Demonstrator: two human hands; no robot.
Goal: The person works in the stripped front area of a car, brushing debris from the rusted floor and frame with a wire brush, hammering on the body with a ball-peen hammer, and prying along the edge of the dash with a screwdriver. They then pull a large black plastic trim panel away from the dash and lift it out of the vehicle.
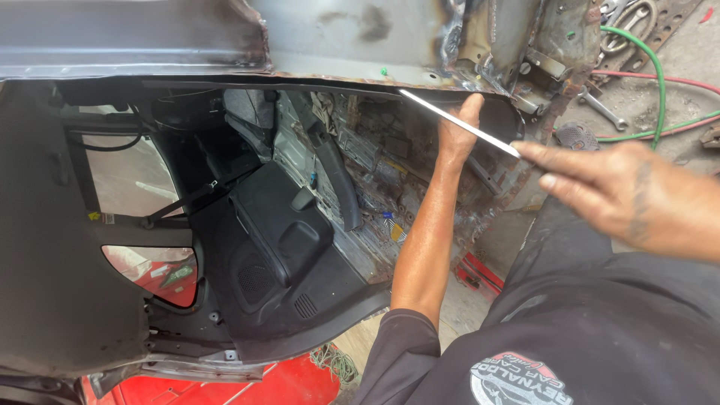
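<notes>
A stripped car body fills the view, with a rusty welded sill edge (420, 79) above an open cabin. My left hand (459, 127) reaches up to that edge, thumb raised, fingers curled out of sight around the metal rim. My right hand (607, 187) comes in from the right. It pinches the end of a thin, flat, silver metal strip (457, 122) between thumb and fingers. The strip slants up-left across my left hand to the sill edge, where its far tip touches or nearly touches the metal.
Black interior trim (281, 240) and a seat belt lie inside the bare, rusty cabin floor (390, 161). Green (660, 82) and red (660, 77) hoses, wrenches (604, 109) and a perforated plate lie on the concrete at upper right. A red object (225, 386) is under the body.
</notes>
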